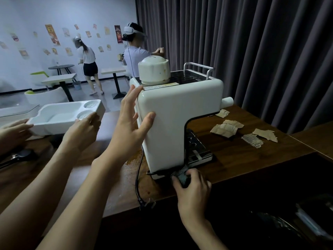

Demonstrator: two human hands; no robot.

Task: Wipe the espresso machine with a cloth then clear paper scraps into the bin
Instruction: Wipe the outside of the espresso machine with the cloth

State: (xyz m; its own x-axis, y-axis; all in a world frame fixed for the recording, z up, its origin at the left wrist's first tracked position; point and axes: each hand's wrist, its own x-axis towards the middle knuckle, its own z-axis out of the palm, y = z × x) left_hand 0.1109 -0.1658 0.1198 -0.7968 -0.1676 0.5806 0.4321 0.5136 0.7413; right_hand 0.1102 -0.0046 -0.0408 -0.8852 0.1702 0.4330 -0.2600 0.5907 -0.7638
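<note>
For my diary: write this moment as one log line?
left hand: presses espresso machine | right hand: grips cloth at base | paper scraps: on table

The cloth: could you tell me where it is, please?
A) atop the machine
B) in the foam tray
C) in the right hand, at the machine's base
C: the right hand grips the dark cloth at the foot of the espresso machine.

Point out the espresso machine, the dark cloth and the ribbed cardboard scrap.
espresso machine point(173, 123), head view, on its white side panel.
dark cloth point(181, 175), head view, bunched part at the machine's base.
ribbed cardboard scrap point(252, 140), head view, on its corrugated face.
</note>
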